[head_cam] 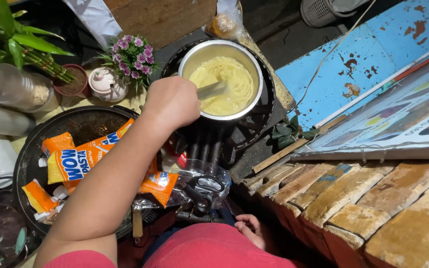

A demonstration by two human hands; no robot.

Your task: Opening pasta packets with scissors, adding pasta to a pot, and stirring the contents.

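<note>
A round steel pot (221, 79) of pale yellow noodles (223, 84) sits on a black stove ring (266, 106). The left hand (172, 101), arm stretched forward, is clenched on a metal utensil (212, 90) dipped in the noodles. The right hand (250, 229) rests loosely curled, grasping nothing, on the pink lap. Torn orange packets (83, 161) lie in a dark round tray (26, 164).

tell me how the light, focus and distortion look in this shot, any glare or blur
Head view: even overhead light on the steel pot of noodles, its rim glinting. The left hand and its utensil look slightly motion-soft. The dark tray and lower left corner sink into shadow. Wide-lens bending shows at the edges. The right hand is dim; the clear bag shows glare.
</note>
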